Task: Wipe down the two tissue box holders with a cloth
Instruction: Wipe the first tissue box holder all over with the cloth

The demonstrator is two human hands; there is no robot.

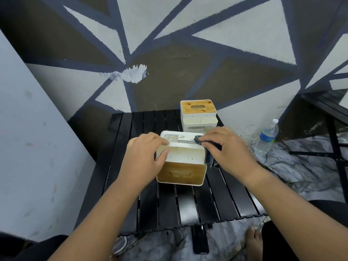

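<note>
Two white tissue box holders sit on the black slatted surface (131, 185). The near holder (183, 157) lies tipped on its side, wooden lid facing the person; its label, upside down, reads "TISSUE HOLDER". The far holder (198, 114) stands upright, its label too blurred to read fully. The left hand (145, 153) clasps the near holder's left edge. The right hand (228, 147) pinches a dark cloth (206, 143) against its upper right corner; the hand covers most of the cloth.
</note>
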